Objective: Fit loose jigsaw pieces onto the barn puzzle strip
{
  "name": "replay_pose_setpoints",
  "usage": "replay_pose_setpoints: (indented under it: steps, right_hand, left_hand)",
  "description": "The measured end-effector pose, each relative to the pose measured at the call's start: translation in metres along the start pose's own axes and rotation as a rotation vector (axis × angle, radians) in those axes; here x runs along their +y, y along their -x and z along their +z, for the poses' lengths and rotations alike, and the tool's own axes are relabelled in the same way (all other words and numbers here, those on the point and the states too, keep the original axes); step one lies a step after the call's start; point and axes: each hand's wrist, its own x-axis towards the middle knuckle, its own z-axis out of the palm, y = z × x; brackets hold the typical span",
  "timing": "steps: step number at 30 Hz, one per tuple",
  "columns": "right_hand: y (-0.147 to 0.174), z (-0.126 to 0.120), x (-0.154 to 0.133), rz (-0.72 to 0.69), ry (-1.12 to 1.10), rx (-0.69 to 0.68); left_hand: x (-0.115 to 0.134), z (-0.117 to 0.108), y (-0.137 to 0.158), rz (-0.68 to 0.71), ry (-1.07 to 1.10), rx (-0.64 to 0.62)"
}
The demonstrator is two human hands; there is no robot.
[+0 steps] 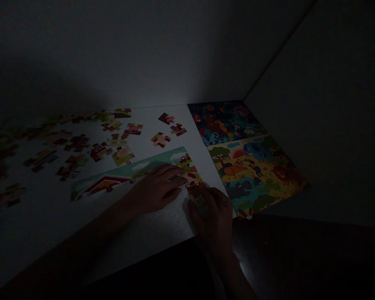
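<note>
The scene is very dim. A partly joined farm puzzle strip (128, 173) with a red barn and a green field lies on a white table (50, 216). My left hand (158, 187) rests flat on the strip's right end, fingers spread toward a cow piece (192, 178). My right hand (214, 212) sits just right of it at the table's near edge, fingers curled on a small puzzle piece (199, 201) that touches the strip's corner.
Several loose puzzle pieces (78, 143) are scattered over the left and back of the table. Two finished puzzles lie at the right: a dark one (225, 121) at the back and a yellow safari one (256, 171) in front. Walls meet behind.
</note>
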Motion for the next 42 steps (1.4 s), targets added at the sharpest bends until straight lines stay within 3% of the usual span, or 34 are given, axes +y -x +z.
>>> replay_pose_setpoints:
  steps: [15,24,35,42]
  right_hand:
    - [0.006,-0.007,-0.014,0.006,0.194,-0.132]
    - [0.003,-0.005,-0.015,0.041,0.193,-0.122]
    - [0.001,-0.007,-0.006,-0.045,0.164,-0.147]
    - [-0.001,-0.008,-0.014,-0.007,0.160,-0.167]
  left_hand:
    - [-0.001,0.001,0.003,0.028,0.017,0.029]
    - [-0.003,0.005,0.005,0.038,0.016,0.080]
    - [0.004,-0.001,0.001,0.102,0.048,-0.017]
    - [0.005,-0.002,-0.002,0.092,0.025,-0.065]
